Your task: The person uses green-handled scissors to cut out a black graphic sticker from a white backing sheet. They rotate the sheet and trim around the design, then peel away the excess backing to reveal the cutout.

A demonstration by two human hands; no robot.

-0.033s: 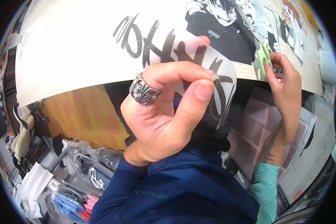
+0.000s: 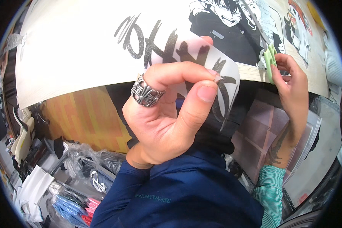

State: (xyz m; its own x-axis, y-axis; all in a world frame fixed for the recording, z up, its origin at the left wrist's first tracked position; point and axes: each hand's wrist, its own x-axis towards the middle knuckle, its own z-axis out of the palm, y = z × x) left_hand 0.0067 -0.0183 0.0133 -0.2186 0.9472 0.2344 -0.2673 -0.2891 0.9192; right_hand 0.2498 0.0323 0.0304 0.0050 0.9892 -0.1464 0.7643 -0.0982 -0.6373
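Note:
My left hand [image 2: 167,110], wearing a wide silver ring [image 2: 147,92], is raised in front of me with thumb and forefinger pinched together. It holds a translucent film sheet [image 2: 231,67] printed with black brush-like strokes; another fingertip shows behind the film's upper edge. A tiny clear scrap seems to stick out at the pinch, too small to name. To the right, my right hand [image 2: 292,78] grips the light green handles of a pair of scissors [image 2: 269,60] at the table's near edge. Their blades point up and away, over printed film.
A pale table [image 2: 72,49] spans the top. Black-and-white cartoon figure prints [image 2: 231,41] lie at its far side, with another figure print [image 2: 300,34] farther right. A white device [image 2: 333,64] stands at the right edge. Plastic-wrapped garments [image 2: 70,205] fill the lower left.
My right hand and the scissors have shifted very slightly down and to the right. My left hand and the film sheet stay almost still.

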